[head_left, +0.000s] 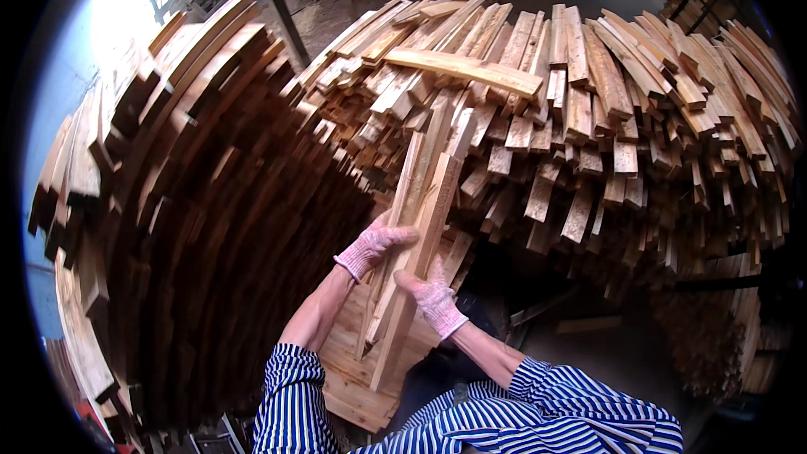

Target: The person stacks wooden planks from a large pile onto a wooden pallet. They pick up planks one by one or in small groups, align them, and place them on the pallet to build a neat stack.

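Note:
A small bundle of long, rough wooden slats (pixel 435 210) slants away from me between my hands, its far ends against the stacked wood. My left hand (pixel 378 247), in a pink knitted glove, is closed round the bundle's left side, thumb lying over the top. Nearer to me, my right hand (pixel 433 299), gloved alike, grips the right side with its thumb raised along the wood. The fingers of both hands are partly hidden by the slats. Beneath the near ends lies a pale wooden surface (pixel 357 401).
A large pile of slats (pixel 588 76) spans the far side and right, many ends jutting towards me. One slat (pixel 464 67) lies crosswise on top. A tall, dark-sided stack (pixel 210 202) rises at my left. Another loose piece of wood (pixel 588 324) lies low at the right.

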Tool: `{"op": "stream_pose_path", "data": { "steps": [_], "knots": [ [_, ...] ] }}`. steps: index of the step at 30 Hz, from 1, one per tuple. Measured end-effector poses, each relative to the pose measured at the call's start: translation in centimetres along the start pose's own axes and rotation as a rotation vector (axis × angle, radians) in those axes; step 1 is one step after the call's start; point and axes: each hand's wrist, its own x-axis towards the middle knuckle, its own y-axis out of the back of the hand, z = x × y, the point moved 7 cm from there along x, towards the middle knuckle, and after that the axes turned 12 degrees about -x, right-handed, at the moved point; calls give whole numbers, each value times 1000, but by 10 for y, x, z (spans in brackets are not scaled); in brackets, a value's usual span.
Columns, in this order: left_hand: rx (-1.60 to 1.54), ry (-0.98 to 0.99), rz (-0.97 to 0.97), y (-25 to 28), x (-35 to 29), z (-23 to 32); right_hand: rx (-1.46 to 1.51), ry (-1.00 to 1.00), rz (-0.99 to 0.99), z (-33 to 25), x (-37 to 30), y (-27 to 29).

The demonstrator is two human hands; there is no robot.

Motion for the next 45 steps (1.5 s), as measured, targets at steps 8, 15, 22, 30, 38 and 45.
{"op": "stream_pose_path", "data": {
  "steps": [8, 15, 22, 30, 38, 45],
  "knots": [
    [328, -394, 174, 45, -171, -28, -119, 223, -482, 34, -53, -67],
    [817, -373, 438, 190, -262, -202, -691, 95, -781, 200, -45, -107],
    [205, -278, 770, 297, -237, -279, -967, 196, -832, 281, 17, -143],
    [-540, -549, 953, 325, -195, -360, -1040, 466, -644, 217, 9, -104],
    [-877, -262, 997, 281, -103, -381, -1099, 58, -552, 303, 132, -29],
    [-810, -88, 1182, 332, -110, -412, -1394, 196, -647, 405, 169, -66]
  ]
}}
